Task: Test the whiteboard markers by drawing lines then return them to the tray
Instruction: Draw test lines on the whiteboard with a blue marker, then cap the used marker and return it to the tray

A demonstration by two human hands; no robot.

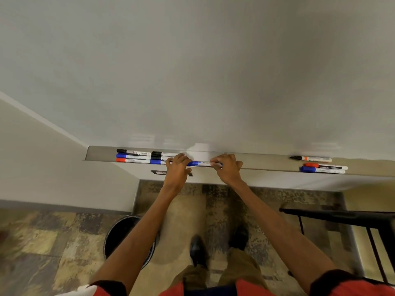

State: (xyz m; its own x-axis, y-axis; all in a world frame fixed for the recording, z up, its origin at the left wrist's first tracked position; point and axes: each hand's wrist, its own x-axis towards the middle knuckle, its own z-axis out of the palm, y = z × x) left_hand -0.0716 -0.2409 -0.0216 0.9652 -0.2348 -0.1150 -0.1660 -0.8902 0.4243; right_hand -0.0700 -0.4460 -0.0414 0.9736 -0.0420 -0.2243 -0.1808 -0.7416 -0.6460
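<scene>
A blue-capped whiteboard marker (201, 163) lies level just above the metal tray (267, 163), held at both ends. My left hand (178, 167) grips its blue cap end and my right hand (227, 167) pinches its white barrel end. Several more markers with black, blue and red caps lie in a group (136, 157) at the tray's left end. Three others (320, 165) rest on the tray to the right. The whiteboard (192, 71) above shows no lines.
A black waste bin (126, 236) stands on the patterned floor below the tray's left end. A dark chair or stand (352, 221) is at the right. A plain wall (53, 163) meets the board at the left.
</scene>
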